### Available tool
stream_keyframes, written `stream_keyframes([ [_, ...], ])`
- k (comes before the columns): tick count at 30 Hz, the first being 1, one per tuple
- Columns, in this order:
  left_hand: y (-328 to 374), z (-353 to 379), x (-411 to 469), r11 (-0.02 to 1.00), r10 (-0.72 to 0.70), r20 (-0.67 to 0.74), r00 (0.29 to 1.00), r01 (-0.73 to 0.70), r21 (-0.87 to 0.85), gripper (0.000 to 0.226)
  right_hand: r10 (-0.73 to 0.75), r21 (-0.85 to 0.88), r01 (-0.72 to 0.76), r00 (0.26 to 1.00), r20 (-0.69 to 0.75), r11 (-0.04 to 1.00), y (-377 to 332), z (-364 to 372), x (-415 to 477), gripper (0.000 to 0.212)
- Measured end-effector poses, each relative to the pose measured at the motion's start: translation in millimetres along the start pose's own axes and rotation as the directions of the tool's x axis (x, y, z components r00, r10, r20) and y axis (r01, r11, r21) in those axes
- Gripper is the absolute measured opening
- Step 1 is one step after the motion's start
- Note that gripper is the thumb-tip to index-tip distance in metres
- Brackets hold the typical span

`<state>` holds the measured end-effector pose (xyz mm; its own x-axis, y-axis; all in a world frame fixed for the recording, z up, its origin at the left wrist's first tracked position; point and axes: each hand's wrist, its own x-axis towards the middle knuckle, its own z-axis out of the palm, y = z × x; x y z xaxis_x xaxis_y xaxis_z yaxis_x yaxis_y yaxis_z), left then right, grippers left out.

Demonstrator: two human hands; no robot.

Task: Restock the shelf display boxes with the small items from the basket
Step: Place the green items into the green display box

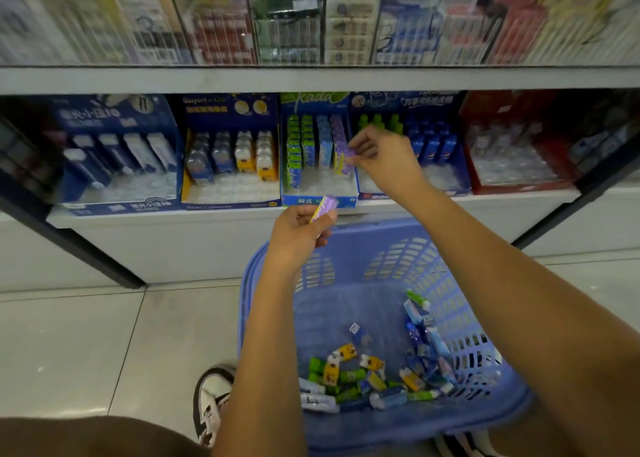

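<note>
My left hand [301,230] is below the shelf edge [207,216], fingers gripping 1 purple pack [325,207]. The display box [320,198] stands just above it, holding green, blue and purple rows. My right hand [382,153] pinches a second purple pack [350,152] at the box's right-hand row. The blue basket [512,397] sits below on the floor, holding the loose small items [377,377].
</note>
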<state>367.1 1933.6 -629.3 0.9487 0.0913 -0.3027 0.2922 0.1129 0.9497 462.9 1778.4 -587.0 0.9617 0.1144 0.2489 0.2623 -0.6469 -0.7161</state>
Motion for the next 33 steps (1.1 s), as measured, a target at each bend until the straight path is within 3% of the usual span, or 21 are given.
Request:
stream_keyframes([
  [4,-3,-5,3,0.999,0.033,-0.029,0.999,-0.033,-0.004,0.017,-0.062,-0.059,0.062,0.998,0.006,0.996,2,3,11,0.016],
  [9,-3,-7,8,0.995,0.096,-0.115,0.989,-0.096,0.011,0.028,-0.053,-0.148,0.071,0.992,0.116,0.987,9,4,19,0.016],
  [17,7,8,5,0.961,0.274,-0.195,0.942,-0.261,0.09,0.028,-0.035,-0.248,0.048,0.998,0.058,0.968,9,5,13,0.02],
  [19,9,13,3,0.952,0.304,-0.208,0.93,-0.288,0.103,0.027,0.03,-0.096,-0.029,1.0,0.009,0.995,1,-1,3,0.017],
  [21,10,17,1,0.941,0.338,-0.217,0.916,-0.322,0.11,0.028,0.133,0.181,-0.155,0.983,0.128,0.971,-9,-7,-13,0.013],
  [24,9,25,-1,0.918,0.392,-0.202,0.897,-0.368,0.147,0.024,0.152,0.343,-0.256,0.941,0.302,0.904,-18,-7,-35,0.007],
  [28,3,30,-1,0.874,0.445,-0.091,0.891,-0.41,0.262,0.031,0.154,0.382,-0.181,0.983,0.099,0.906,-16,-13,-34,0.009],
  [30,0,29,-1,0.79,0.48,0.021,0.877,-0.443,0.424,0.039,0.145,0.282,-0.132,0.989,-0.024,0.95,-10,-19,-25,0.01],
  [33,-5,26,2,0.654,0.491,0.138,0.86,-0.469,0.593,0.044,0.023,0.046,-0.022,1.0,-0.021,0.999,-6,-19,-12,0.012],
])
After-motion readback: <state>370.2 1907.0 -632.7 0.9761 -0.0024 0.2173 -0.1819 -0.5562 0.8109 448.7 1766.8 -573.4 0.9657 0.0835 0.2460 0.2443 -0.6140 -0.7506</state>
